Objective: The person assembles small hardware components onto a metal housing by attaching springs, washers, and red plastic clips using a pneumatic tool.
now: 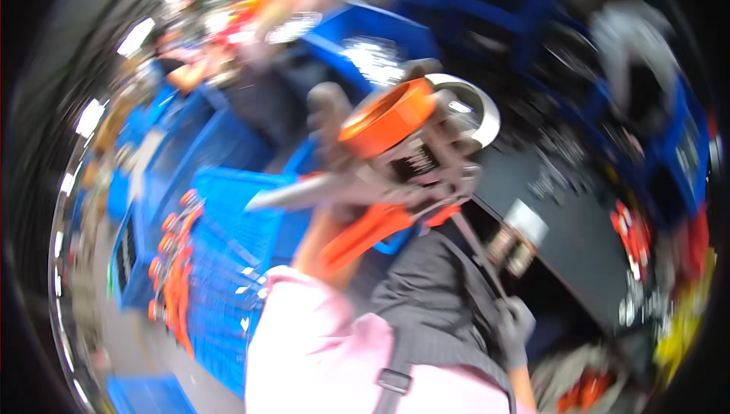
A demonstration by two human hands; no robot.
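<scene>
My left hand (334, 140), in a grey glove, is raised at the centre. It is closed around a hand tool with a wide orange ring (389, 119), a dark body and an orange handle (365, 237). A silvery ring (487, 114) shows just beyond its fingers. From near the tool a thin grey bar (479, 256) slants down toward my right hand (515, 329), also gloved in grey. That hand looks closed on the bar's lower end. Motion blur hides the tool's exact kind and whether the bar belongs to it.
On the left, a blue crate (228, 285) has several orange-handled tools (176, 269) along its edge. A blue bin (327, 38) with shiny pieces stands ahead. To the right, the dark table (570, 239) bears loose metal parts and orange tools (631, 235). Another person (186, 72) is at upper left.
</scene>
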